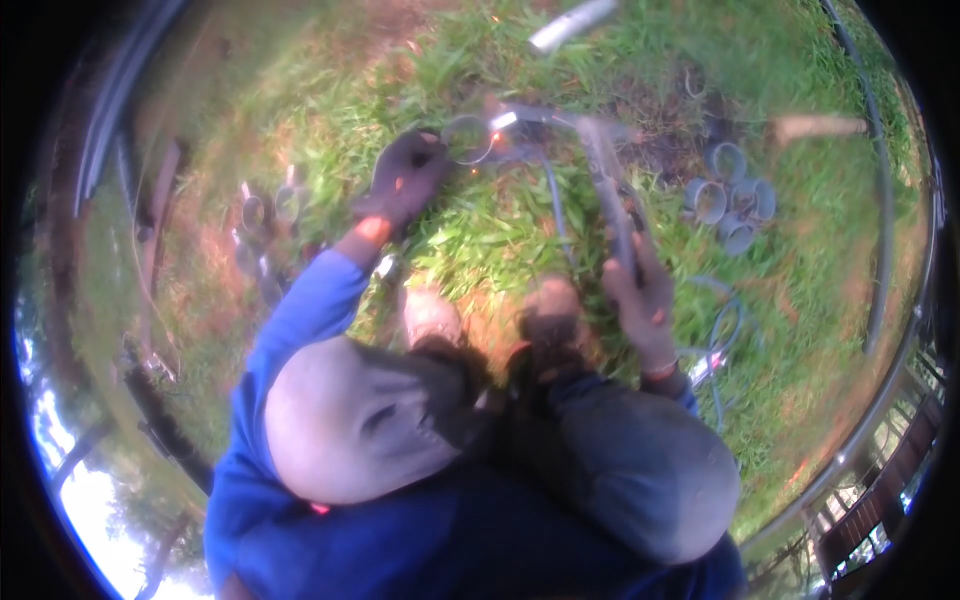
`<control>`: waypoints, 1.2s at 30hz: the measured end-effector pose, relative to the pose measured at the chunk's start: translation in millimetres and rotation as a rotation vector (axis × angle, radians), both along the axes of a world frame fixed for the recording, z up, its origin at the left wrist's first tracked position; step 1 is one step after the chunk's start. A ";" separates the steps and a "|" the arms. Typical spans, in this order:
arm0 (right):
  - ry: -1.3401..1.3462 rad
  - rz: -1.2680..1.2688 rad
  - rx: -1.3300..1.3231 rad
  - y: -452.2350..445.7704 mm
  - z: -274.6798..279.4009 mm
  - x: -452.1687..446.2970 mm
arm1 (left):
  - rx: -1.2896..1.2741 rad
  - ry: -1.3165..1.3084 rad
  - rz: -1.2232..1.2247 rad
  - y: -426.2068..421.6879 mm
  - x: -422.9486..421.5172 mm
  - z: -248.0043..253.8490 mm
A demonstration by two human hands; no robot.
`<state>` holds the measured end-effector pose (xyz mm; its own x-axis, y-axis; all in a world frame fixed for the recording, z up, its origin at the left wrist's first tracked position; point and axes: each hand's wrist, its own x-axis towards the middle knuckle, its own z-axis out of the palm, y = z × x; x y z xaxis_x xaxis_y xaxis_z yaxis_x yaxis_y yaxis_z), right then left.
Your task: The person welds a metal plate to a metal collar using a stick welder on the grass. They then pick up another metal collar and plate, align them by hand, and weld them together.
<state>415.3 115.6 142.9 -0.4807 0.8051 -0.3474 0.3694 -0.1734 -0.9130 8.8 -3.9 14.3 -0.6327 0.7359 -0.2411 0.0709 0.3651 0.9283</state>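
My left hand (408,180), in a dark glove, is closed at the left side of a metal ring (470,140). Bright orange sparks show where the ring meets a metal piece (520,117) to its right. My right hand (642,295), also gloved, is wrapped round the handle of a long grey tool (608,185), blurred, which reaches up towards that metal piece. A thin blue cable (557,200) runs down through the grass between my hands.
Several short pipe rings (708,201) lie in the grass at right, more rings (254,213) at left. A pale tube (572,25) is at the top, a brown rod (820,127) at upper right. A coiled blue cable (722,335) lies beyond my right hand. My boots (432,318) are below.
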 end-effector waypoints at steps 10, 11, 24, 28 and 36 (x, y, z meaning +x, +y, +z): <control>-0.029 0.029 -0.085 -1.5 0.4 0.8 | -0.249 0.222 -0.199 7.8 -12.2 3.2; -0.025 0.032 -0.083 -2.1 0.0 1.3 | -0.249 0.222 -0.199 7.9 -8.2 4.7; -0.088 0.111 0.101 -5.5 -5.6 -1.5 | -0.142 0.330 -0.300 -11.5 21.4 21.5; -0.102 0.160 0.166 -2.2 6.7 -9.0 | -0.133 0.384 -0.256 -3.1 27.2 40.5; -0.086 0.208 0.193 1.8 3.3 -18.7 | -0.100 0.461 -0.238 -4.8 20.2 35.5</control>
